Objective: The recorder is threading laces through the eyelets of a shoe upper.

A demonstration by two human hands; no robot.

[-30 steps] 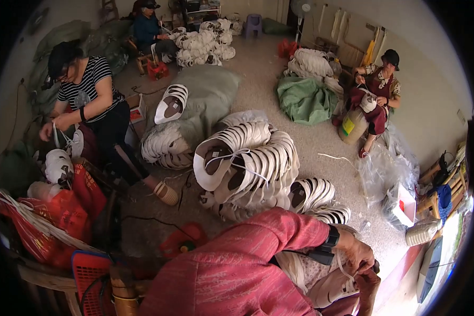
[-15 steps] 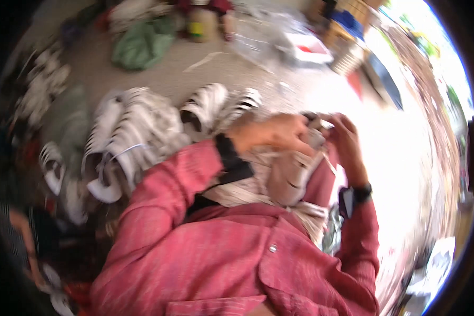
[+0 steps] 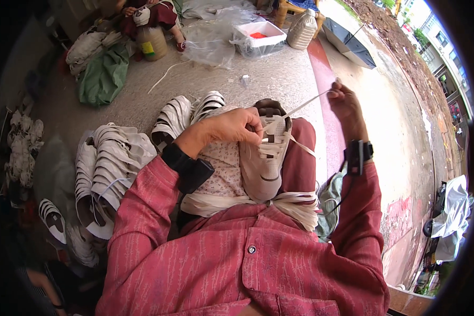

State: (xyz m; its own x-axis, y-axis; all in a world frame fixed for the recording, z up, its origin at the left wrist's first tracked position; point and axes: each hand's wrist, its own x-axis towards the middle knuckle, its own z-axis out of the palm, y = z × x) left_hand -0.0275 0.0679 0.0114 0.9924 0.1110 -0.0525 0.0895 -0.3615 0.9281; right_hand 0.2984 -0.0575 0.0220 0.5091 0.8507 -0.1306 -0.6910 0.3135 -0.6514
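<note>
An off-white sneaker (image 3: 262,176) with a dark collar lining rests on my lap, its toe toward me. A white shoelace (image 3: 306,103) runs from its upper eyelets to my right hand (image 3: 346,105). That hand is raised to the right of the shoe, its fingers pinched on the lace and holding it taut. Across the lacing, from the left, comes my left hand (image 3: 231,126), fingers closed by the eyelets with a piece of lace at their tips. Another loose lace end hangs off the shoe's right side. A bundle of white laces (image 3: 299,206) lies across my lap.
Stacked white shoe uppers (image 3: 113,163) stand on the floor to my left, with more white uppers (image 3: 176,116) ahead. Farther off are a green bag (image 3: 104,73), a white tray (image 3: 271,35), a plastic jug (image 3: 302,30), an umbrella (image 3: 347,42) and another person holding a shoe.
My right hand has moved away from the shoe, drawing the lace out straight. My left hand remains at the lacing. The view has shifted and sharpened.
</note>
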